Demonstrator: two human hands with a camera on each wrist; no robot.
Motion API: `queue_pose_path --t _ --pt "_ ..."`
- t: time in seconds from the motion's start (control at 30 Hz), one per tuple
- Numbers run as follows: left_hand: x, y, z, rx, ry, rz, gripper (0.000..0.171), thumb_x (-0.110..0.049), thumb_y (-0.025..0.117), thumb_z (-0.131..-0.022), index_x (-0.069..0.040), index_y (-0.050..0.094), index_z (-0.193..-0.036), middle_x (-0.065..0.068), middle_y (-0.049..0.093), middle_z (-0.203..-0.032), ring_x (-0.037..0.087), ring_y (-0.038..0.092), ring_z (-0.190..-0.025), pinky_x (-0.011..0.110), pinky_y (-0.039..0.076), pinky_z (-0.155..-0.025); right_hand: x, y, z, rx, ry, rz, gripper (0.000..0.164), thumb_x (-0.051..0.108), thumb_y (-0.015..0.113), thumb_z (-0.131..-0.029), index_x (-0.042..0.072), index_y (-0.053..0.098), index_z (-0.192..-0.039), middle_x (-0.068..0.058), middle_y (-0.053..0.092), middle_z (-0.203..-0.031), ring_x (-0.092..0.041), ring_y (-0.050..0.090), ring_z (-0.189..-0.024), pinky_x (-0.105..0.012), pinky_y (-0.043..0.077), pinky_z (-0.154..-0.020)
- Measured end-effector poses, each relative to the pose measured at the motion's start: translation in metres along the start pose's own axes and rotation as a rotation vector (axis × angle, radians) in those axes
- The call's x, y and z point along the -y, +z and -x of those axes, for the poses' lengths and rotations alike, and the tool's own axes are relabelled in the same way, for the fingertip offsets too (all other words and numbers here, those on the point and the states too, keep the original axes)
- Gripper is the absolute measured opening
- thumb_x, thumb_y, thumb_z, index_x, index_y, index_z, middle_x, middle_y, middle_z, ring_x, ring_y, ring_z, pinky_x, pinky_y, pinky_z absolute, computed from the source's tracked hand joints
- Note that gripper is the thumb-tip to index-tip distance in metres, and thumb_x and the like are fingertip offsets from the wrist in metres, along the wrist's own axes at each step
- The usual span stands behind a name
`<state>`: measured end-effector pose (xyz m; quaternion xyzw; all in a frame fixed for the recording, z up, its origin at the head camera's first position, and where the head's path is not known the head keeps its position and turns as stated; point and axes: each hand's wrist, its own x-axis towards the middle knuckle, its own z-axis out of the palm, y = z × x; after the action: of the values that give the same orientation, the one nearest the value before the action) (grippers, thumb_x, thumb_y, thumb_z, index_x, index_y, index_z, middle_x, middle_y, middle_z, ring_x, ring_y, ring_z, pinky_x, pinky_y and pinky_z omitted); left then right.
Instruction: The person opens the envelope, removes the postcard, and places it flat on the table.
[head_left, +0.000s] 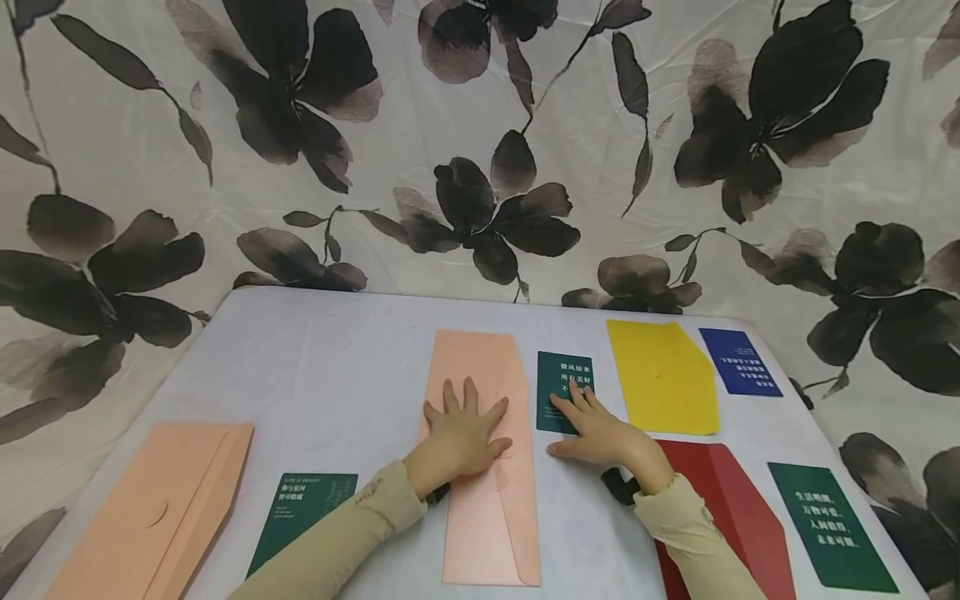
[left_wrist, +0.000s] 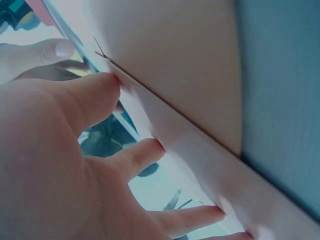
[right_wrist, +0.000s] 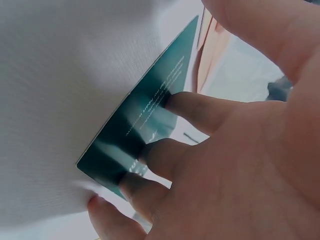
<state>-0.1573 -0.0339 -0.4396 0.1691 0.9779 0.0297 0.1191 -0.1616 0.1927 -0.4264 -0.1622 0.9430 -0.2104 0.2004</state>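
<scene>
A long peach envelope lies flat in the middle of the table, its flap edge toward the right. My left hand rests on it with the fingers spread; the left wrist view shows the fingertips touching the paper. Just right of the envelope is a dark green card with white print. My right hand presses its fingertips onto this card, fingers fairly straight. In the right wrist view the card lies flat under several fingers, with one fingertip on the white cloth beside it.
Rightward lie a yellow envelope, a blue card, a red envelope partly under the right sleeve, and another green card. At the left are a second peach envelope and a green card, partly covered by the left sleeve.
</scene>
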Motion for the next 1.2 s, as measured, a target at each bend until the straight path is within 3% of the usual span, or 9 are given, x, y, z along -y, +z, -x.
queue_pose_path --t 0.77,1.2 --pt "0.018 -0.005 -0.015 0.04 0.003 0.04 0.062 -0.055 0.047 -0.099 -0.031 0.035 -0.155 0.027 0.016 -0.16 0.055 0.011 -0.144 0.075 0.025 -0.103 -0.005 -0.01 -0.03 -0.017 0.013 0.042 0.072 0.032 0.066 -0.095 0.007 0.034 -0.154 -0.028 0.01 -0.161 -0.049 0.006 -0.147 -0.069 0.017 -0.11" --pt "0.028 -0.008 -0.018 0.048 0.004 0.077 0.061 -0.053 0.049 -0.1 -0.029 0.035 -0.155 0.027 0.014 -0.16 0.055 0.009 -0.144 0.075 0.022 -0.103 -0.001 -0.013 -0.044 -0.03 0.032 0.053 0.054 0.012 0.051 -0.101 0.006 0.037 -0.153 -0.029 0.011 -0.161 -0.049 0.007 -0.147 -0.066 0.016 -0.112"
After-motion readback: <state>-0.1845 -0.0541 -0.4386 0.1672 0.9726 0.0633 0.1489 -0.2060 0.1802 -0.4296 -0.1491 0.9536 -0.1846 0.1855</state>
